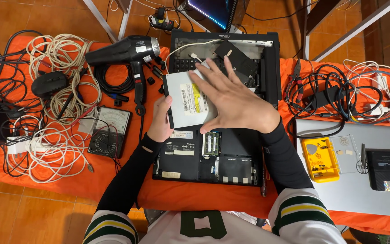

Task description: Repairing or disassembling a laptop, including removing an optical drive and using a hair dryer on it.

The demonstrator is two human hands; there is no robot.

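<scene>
a view from above of a desk (pixel 113 190) draped in orange cloth. a slim, square disc drive (pixel 187 97) is held just above an upturned black laptop (pixel 231 158) whose bottom cover is off. the left hand (pixel 160 122) grips the drive's near left edge, thumb on top and fingers curled beneath. the right hand (pixel 235 101) lies flat and open across the drive's right side, fingers spread, pressing rather than gripping.

the drive is a thin metal box, dull silver, with white and yellow stickers on its top. it looks light and stiff, with smooth sheet-metal faces that could slip, and probably fragile inside, so the rigid side edges seem the safest place to hold it.

the laptop is matte black plastic, with a green memory card (pixel 211 143) showing in its open bay. to the left lie a glossy black hair dryer (pixel 127 52), a meter with a dial (pixel 109 131) and soft tangles of white cable (pixel 64 58). to the right sits a small yellow plastic tray (pixel 320 159) on a smooth grey laptop lid (pixel 353 190).
</scene>
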